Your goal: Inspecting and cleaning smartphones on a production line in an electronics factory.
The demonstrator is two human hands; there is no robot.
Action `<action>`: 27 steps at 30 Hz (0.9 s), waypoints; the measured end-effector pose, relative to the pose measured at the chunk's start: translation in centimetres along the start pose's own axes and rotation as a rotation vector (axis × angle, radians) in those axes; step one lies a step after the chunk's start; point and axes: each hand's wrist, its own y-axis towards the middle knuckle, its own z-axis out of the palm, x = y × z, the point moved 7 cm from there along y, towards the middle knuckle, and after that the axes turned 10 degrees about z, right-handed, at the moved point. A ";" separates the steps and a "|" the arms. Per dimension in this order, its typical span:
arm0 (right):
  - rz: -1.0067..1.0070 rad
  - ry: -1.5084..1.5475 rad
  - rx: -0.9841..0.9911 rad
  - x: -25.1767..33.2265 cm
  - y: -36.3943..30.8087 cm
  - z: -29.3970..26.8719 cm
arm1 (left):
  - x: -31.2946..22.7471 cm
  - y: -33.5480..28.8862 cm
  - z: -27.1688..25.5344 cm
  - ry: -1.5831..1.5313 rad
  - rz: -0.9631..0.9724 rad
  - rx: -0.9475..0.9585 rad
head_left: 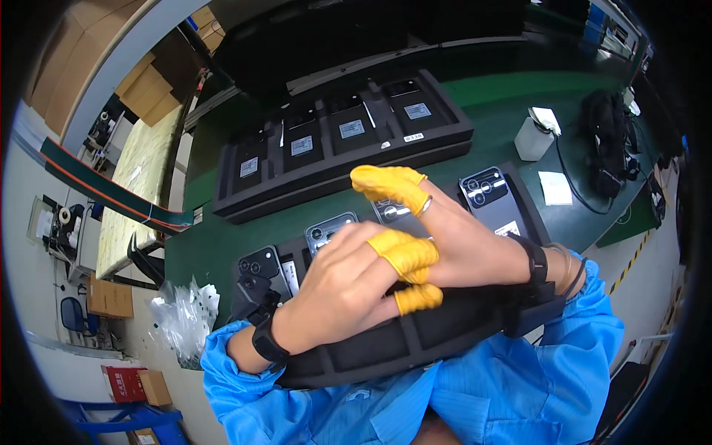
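Observation:
My left hand [345, 285] is bent over the near tray, its fingers and thumb tips in yellow finger cots [417, 299]. Its digits close at the base of my right hand [471, 241]; what lies between them is hidden. The right hand reaches leftward with its capped fingers stretched out together, above the left one. Beneath both, a black foam tray [374, 356] holds several dark phones with camera bumps: one phone [267, 271] beside my left wrist, one phone [330, 228] partly behind the left knuckles, and one phone [493, 200] beyond my right hand.
A second black foam tray [341, 170] with several labelled dark devices lies farther back on the green table [193, 256]. Clear plastic bags [185, 315] heap at the left edge. To the right are a white container [534, 137], a white paper [555, 188], a cable and a black bag [612, 144].

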 end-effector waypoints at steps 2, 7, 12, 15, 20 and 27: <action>0.034 0.022 -0.080 -0.6 0.0 -0.3 | 0.5 -0.4 -0.1 0.121 -0.071 0.009; 0.105 0.052 -0.222 -1.1 -0.5 -0.9 | -0.4 -0.8 -1.6 0.333 -0.028 -0.192; 0.103 0.021 -0.195 -0.7 -0.7 -0.1 | -1.1 -1.0 -0.1 0.348 -0.038 -0.107; 0.129 0.072 -0.162 -0.9 -0.7 0.4 | -1.1 -1.2 0.0 0.317 -0.033 -0.121; 0.167 0.137 -0.093 -1.3 -0.9 1.1 | -0.3 -1.1 -0.3 0.177 0.005 -0.128; 0.187 0.106 -0.072 -0.9 -0.8 1.8 | 0.3 -1.2 -0.2 0.101 0.006 -0.231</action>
